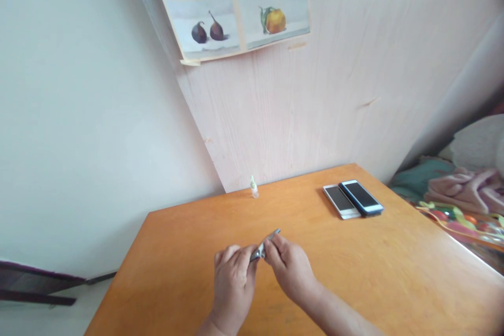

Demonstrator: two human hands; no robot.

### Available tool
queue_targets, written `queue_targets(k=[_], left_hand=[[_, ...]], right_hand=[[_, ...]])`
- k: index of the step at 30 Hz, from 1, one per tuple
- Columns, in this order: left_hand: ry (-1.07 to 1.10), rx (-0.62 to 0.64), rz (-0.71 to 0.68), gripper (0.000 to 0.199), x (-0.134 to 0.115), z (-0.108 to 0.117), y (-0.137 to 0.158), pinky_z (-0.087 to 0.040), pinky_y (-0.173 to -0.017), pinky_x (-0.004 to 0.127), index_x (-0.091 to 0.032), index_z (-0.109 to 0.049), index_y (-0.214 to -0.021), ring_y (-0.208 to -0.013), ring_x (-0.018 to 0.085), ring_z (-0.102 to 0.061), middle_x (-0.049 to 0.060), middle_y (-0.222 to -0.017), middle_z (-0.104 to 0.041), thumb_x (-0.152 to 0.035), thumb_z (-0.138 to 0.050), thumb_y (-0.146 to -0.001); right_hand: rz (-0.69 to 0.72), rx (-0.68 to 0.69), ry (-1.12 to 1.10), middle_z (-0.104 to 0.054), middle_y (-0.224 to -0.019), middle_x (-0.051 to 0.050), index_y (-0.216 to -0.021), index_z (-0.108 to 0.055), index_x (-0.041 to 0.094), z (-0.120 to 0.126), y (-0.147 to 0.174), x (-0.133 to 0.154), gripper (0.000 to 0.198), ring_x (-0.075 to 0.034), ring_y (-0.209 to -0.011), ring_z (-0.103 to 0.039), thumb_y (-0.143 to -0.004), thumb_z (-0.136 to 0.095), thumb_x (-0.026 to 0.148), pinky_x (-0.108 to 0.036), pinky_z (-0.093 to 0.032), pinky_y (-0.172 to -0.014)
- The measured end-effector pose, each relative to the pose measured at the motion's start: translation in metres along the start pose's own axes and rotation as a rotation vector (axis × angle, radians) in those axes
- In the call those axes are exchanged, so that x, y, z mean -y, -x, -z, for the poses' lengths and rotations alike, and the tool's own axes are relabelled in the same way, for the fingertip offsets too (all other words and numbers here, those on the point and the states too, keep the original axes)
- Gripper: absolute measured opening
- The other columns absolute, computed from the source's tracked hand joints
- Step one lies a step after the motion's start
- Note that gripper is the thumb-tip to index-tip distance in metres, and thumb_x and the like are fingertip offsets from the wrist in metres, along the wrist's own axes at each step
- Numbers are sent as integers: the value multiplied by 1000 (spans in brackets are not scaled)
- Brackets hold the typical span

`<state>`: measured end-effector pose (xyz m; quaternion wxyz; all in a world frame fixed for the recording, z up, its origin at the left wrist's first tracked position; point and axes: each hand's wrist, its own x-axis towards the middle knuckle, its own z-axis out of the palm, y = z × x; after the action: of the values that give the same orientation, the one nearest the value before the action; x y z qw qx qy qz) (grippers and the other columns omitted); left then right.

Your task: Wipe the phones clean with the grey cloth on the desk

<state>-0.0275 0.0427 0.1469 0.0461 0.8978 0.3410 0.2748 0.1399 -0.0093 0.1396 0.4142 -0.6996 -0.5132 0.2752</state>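
Observation:
Over the front middle of the table [189, 252], both my hands are closed on one small, slim silvery object [260, 252]. My left hand [235, 281] pinches its lower left end, with the thumb laid along it. My right hand [292, 266] grips it farther right, and a thin grey tip sticks out past the fingers. Fingers cover much of the object, so its exact kind cannot be made out. Beyond the hands, a little clear dropper bottle [254, 189] with a pointed cap stands upright near the table's back edge.
Two phones, a white one [342, 202] and a dark-cased one [361, 197], lie side by side at the back right. A pale wooden board [299, 115] rises behind the table, bearing fruit paintings [240, 10]. Piled cloths [464, 189] lie beyond the right edge.

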Motion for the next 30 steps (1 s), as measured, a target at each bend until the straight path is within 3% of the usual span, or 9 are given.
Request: queue_targets(k=[4,11,17,23,30], left_hand=[[7,-11,12,24,0,0,2,-36,-82,36,-24,-62,-118,-92,21,-60,5,-98,-72,-28,-51,-97],[13,30,8,24,2,-4,3,-36,-77,35,-25,-64,-115,-87,20,-61,4,-93,-72,-29,-48,-99],[4,14,14,23,0,-3,5,-36,-80,37,-24,-62,-116,-90,21,-60,4,-95,-72,-27,-49,-98],[32,39,8,23,3,-9,4,-36,-79,36,-24,-63,-115,-89,21,-60,4,-95,-71,-27,-48,-98],[99,9,48,21,2,-9,5,-41,-84,37,-24,-64,-114,-90,21,-61,3,-94,-70,-29,-52,-97]], right_hand=[[-116,-101,98,-60,-63,1,-69,-47,25,8,-11,-11,38,-15,-57,-52,-98,-38,47,-26,-25,-54],[34,32,75,-62,-66,1,-75,-51,26,-10,6,0,35,-14,-59,-56,-100,-36,46,-26,-25,-56],[-152,-77,173,-59,-61,0,-67,-47,25,3,-11,-16,38,-15,-58,-53,-98,-37,45,-27,-23,-55],[20,18,106,-61,-65,1,-73,-51,26,-7,4,1,35,-14,-58,-56,-99,-38,46,-26,-25,-56],[-207,-82,55,-56,-58,1,-64,-48,25,7,-19,-35,42,-15,-57,-51,-97,-37,50,-26,-28,-55]])
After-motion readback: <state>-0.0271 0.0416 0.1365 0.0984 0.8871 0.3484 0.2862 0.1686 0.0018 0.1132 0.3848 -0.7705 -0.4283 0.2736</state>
